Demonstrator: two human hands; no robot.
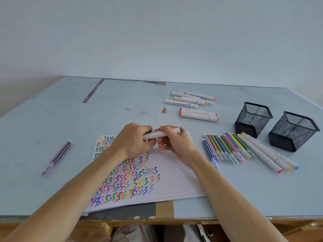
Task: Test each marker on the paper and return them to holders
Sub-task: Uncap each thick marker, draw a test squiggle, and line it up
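Both hands closed on one white marker (161,133), held level just above the far edge of the paper (174,179); left hand (134,142) wraps the left end, right hand (174,142) pinches the barrel short of its green-banded cap. Grip looks set for pulling a cap off or pressing one on; which, cannot tell. Right of the paper lie a row of markers (227,147), then two mesh holders (253,117), which look empty, so returns likely still ahead.

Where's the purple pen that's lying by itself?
The purple pen lies alone on the table's left side, left of the paper and well clear of the left hand.
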